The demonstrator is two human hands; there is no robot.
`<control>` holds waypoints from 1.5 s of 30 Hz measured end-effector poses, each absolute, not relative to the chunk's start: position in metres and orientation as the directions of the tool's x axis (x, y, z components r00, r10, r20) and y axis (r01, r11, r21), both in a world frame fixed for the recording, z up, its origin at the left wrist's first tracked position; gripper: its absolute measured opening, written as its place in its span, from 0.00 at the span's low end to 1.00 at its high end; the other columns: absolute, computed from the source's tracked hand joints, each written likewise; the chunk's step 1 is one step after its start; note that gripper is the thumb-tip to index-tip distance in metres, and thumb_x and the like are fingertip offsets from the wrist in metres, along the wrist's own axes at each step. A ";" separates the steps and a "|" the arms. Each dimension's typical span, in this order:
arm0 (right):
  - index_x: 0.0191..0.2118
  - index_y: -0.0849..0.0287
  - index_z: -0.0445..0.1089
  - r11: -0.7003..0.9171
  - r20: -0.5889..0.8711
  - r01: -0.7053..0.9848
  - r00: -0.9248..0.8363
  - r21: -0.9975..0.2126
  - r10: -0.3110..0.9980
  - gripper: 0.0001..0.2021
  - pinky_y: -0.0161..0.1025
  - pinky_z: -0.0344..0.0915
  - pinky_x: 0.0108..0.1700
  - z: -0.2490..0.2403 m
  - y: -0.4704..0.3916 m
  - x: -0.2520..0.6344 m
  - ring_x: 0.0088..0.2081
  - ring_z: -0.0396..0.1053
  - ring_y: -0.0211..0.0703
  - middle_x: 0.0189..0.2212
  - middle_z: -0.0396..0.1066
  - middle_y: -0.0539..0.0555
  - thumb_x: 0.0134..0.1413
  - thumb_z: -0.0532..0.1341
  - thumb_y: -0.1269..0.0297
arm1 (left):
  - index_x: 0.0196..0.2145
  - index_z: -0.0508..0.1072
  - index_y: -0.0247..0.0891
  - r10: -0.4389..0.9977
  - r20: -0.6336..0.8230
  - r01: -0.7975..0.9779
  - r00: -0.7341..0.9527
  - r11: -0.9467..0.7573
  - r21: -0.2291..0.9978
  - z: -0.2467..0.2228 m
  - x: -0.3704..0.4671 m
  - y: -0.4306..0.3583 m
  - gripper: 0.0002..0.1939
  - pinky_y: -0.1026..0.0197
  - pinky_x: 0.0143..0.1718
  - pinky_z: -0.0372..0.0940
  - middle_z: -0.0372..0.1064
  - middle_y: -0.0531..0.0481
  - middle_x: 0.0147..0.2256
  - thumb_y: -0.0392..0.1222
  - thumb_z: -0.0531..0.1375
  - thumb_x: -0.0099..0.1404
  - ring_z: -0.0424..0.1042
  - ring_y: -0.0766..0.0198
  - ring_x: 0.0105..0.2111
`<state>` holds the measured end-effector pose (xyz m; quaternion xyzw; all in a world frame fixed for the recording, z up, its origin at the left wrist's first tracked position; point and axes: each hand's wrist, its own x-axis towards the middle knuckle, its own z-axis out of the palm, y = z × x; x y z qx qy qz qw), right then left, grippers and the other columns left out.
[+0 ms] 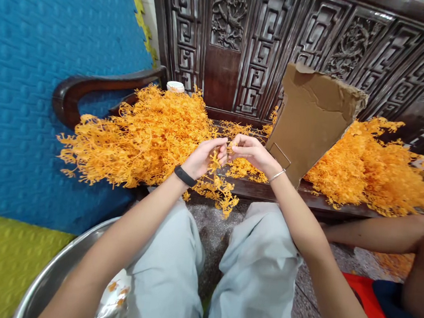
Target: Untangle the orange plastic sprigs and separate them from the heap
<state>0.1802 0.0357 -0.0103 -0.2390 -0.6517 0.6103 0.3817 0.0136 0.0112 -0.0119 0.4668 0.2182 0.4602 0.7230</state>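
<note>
My left hand [202,158], with a black band at its wrist, is closed on an orange branching sprig [223,195] that looks like plastic. The sprig hangs below the fingers over the bench's front edge. Close beside it, my right hand [252,152], wearing a silver bangle, pinches a small orange part with thumb and fingertips. The fingers partly hide that part. A large heap of the same orange sprigs [154,133] lies just left of my hands. Looser orange pieces [243,169] are spread on the bench behind and under them.
A cardboard sheet [309,118] stands upright right of my hands, with another orange heap [364,168] beyond it. The dark carved bench [219,80] has a curved armrest [99,85]. A metal basin [51,273] sits low left. Another person's arm [380,235] is at right.
</note>
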 end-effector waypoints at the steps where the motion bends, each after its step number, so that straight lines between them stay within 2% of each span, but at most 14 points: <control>1: 0.28 0.62 0.63 0.103 0.206 -0.199 -0.619 -0.975 0.758 0.10 0.38 0.69 0.35 -0.010 0.035 0.180 0.28 0.71 0.36 0.24 0.70 0.49 0.45 0.66 0.65 | 0.15 0.62 0.35 0.847 0.109 -0.493 0.520 0.193 0.849 -0.011 0.013 0.011 0.19 0.67 0.18 0.58 0.54 0.56 0.12 0.40 0.51 0.63 0.59 0.73 0.13; 6: 0.26 0.63 0.61 -0.029 0.233 -0.343 -0.696 -0.939 0.679 0.09 0.36 0.68 0.30 -0.007 0.030 0.173 0.24 0.68 0.34 0.21 0.67 0.48 0.47 0.64 0.67 | 0.11 0.58 0.36 0.804 0.132 -0.581 0.580 0.294 0.758 -0.005 0.015 0.008 0.27 0.69 0.09 0.48 0.46 0.57 0.08 0.43 0.43 0.67 0.49 0.73 0.06; 13: 0.24 0.60 0.55 -0.112 0.241 -0.372 -0.773 -0.921 0.587 0.15 0.34 0.67 0.27 -0.007 0.025 0.167 0.21 0.61 0.31 0.19 0.61 0.46 0.43 0.65 0.62 | 0.08 0.48 0.37 0.821 0.089 -0.593 0.564 0.328 0.735 -0.001 0.017 -0.006 0.30 0.69 0.07 0.40 0.37 0.57 0.05 0.40 0.40 0.68 0.43 0.74 0.04; 15: 0.23 0.58 0.52 -0.077 0.283 -0.410 -0.743 -0.909 0.607 0.20 0.35 0.67 0.28 -0.005 0.022 0.167 0.21 0.59 0.31 0.19 0.58 0.45 0.39 0.67 0.59 | 0.08 0.43 0.37 0.846 0.107 -0.613 0.522 0.286 0.736 0.000 0.016 -0.009 0.30 0.68 0.07 0.40 0.36 0.57 0.06 0.41 0.42 0.68 0.42 0.75 0.05; 18: 0.24 0.56 0.49 0.057 0.326 -0.423 -0.598 -0.904 0.732 0.24 0.38 0.69 0.33 0.002 0.018 0.169 0.25 0.60 0.34 0.22 0.57 0.46 0.37 0.68 0.55 | 0.09 0.41 0.37 0.885 0.122 -0.612 0.450 0.206 0.764 0.002 0.015 -0.012 0.31 0.68 0.09 0.43 0.35 0.56 0.07 0.43 0.45 0.68 0.42 0.75 0.06; 22: 0.29 0.55 0.56 0.207 0.303 -0.289 -0.342 -0.935 0.889 0.18 0.39 0.68 0.41 -0.002 0.031 0.177 0.33 0.66 0.36 0.29 0.63 0.48 0.42 0.65 0.53 | 0.10 0.46 0.37 0.871 0.130 -0.538 0.474 0.169 0.826 0.002 0.017 -0.009 0.30 0.66 0.13 0.47 0.39 0.57 0.09 0.50 0.47 0.67 0.45 0.75 0.09; 24: 0.32 0.56 0.59 0.242 0.276 -0.169 -0.220 -0.955 0.936 0.16 0.37 0.68 0.41 -0.014 0.047 0.183 0.31 0.67 0.34 0.28 0.65 0.48 0.42 0.65 0.55 | 0.11 0.49 0.37 0.853 0.141 -0.519 0.503 0.168 0.838 -0.001 0.019 -0.005 0.29 0.66 0.14 0.48 0.41 0.57 0.10 0.52 0.49 0.65 0.48 0.75 0.10; 27: 0.36 0.57 0.58 0.219 0.222 0.069 0.039 -0.973 0.974 0.15 0.35 0.67 0.34 -0.041 0.075 0.194 0.27 0.66 0.34 0.25 0.66 0.46 0.43 0.64 0.62 | 0.12 0.51 0.37 0.839 0.146 -0.512 0.524 0.174 0.841 -0.005 0.020 0.000 0.27 0.65 0.15 0.49 0.43 0.57 0.11 0.53 0.51 0.64 0.49 0.74 0.11; 29: 0.34 0.58 0.59 0.170 0.225 0.331 0.136 -0.928 0.965 0.10 0.35 0.66 0.34 -0.058 0.091 0.204 0.28 0.66 0.34 0.26 0.66 0.47 0.45 0.61 0.66 | 0.12 0.51 0.37 0.844 0.147 -0.518 0.516 0.171 0.838 -0.006 0.019 0.002 0.27 0.65 0.15 0.49 0.43 0.57 0.11 0.52 0.51 0.63 0.50 0.74 0.11; 30: 0.33 0.59 0.60 0.153 0.251 0.463 0.157 -0.873 0.955 0.08 0.35 0.66 0.36 -0.065 0.098 0.209 0.29 0.66 0.35 0.26 0.65 0.48 0.45 0.60 0.68 | 0.12 0.51 0.37 0.848 0.147 -0.522 0.510 0.168 0.836 -0.007 0.018 0.003 0.26 0.65 0.15 0.49 0.43 0.57 0.11 0.51 0.51 0.63 0.50 0.74 0.12; 32: 0.31 0.60 0.61 0.122 0.272 0.563 0.191 -0.817 0.943 0.06 0.37 0.65 0.40 -0.078 0.109 0.221 0.31 0.65 0.36 0.27 0.64 0.49 0.44 0.59 0.72 | 0.12 0.50 0.37 0.849 0.155 -0.533 0.505 0.165 0.830 -0.007 0.017 0.003 0.26 0.65 0.16 0.48 0.43 0.57 0.12 0.49 0.51 0.63 0.50 0.74 0.12; 39: 0.30 0.62 0.66 0.049 0.258 0.710 0.190 -0.703 0.947 0.09 0.44 0.61 0.46 -0.101 0.119 0.250 0.33 0.63 0.41 0.27 0.64 0.52 0.41 0.55 0.80 | 0.13 0.51 0.37 0.850 0.152 -0.528 0.505 0.165 0.833 -0.009 0.018 0.006 0.23 0.64 0.17 0.48 0.43 0.56 0.12 0.47 0.52 0.61 0.50 0.73 0.13; 42: 0.38 0.63 0.67 0.041 0.263 0.741 0.186 -0.671 0.947 0.15 0.46 0.61 0.48 -0.102 0.119 0.251 0.38 0.65 0.45 0.34 0.65 0.56 0.40 0.57 0.80 | 0.14 0.54 0.37 0.852 0.159 -0.538 0.498 0.160 0.828 -0.009 0.017 0.007 0.19 0.64 0.18 0.50 0.44 0.56 0.14 0.44 0.51 0.60 0.52 0.73 0.14; 45: 0.49 0.64 0.62 0.048 0.298 0.755 0.199 -0.654 0.934 0.23 0.46 0.60 0.50 -0.097 0.119 0.246 0.42 0.64 0.46 0.43 0.63 0.61 0.42 0.58 0.78 | 0.16 0.58 0.38 0.859 0.158 -0.555 0.487 0.164 0.816 -0.009 0.015 0.008 0.15 0.62 0.20 0.54 0.48 0.54 0.16 0.44 0.48 0.58 0.55 0.70 0.17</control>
